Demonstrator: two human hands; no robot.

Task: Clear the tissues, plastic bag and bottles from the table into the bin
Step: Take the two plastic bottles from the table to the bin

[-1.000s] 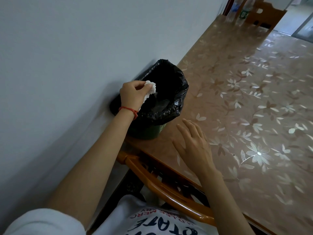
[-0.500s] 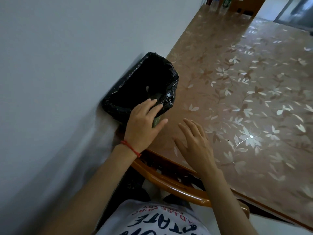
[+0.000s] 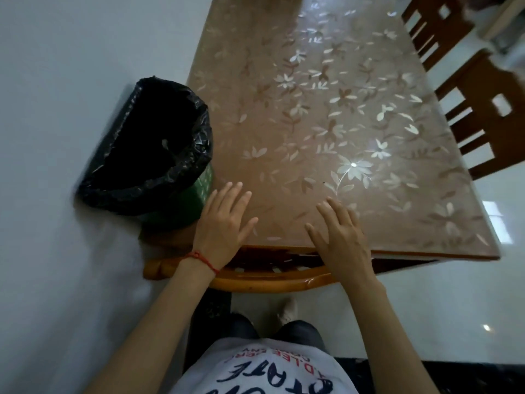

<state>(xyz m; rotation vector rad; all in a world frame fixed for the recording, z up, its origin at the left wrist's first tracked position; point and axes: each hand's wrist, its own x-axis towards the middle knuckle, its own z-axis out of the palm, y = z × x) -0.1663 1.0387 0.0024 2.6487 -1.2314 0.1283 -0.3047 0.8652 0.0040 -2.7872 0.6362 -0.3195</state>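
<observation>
Down at the near edge of the table (image 3: 355, 89), seen from the head camera, both hands lie flat with fingers straight and slightly spread, and neither has hold of anything. The left hand (image 3: 224, 226), with a red string bracelet (image 3: 203, 259) at its wrist, rests at the table's near left corner, its fingertips just beside the bin. The right hand (image 3: 339, 237) rests palm down a little way to its right, well apart from the bin. That bin (image 3: 196, 200) is green and lined with a black plastic bag (image 3: 147, 143) folded over its rim; it stands against the white wall (image 3: 71, 66) at the table's left edge, and its inside is too dark to tell what lies in it, apart from a small pale scrap showing near the middle. A glossy flowered cover lies over the tabletop. A curved wooden chair back (image 3: 255, 277) sits below the hands, and two darker wooden chairs (image 3: 483, 109) stand along the far right side. The person wears a white shirt with dark lettering.
</observation>
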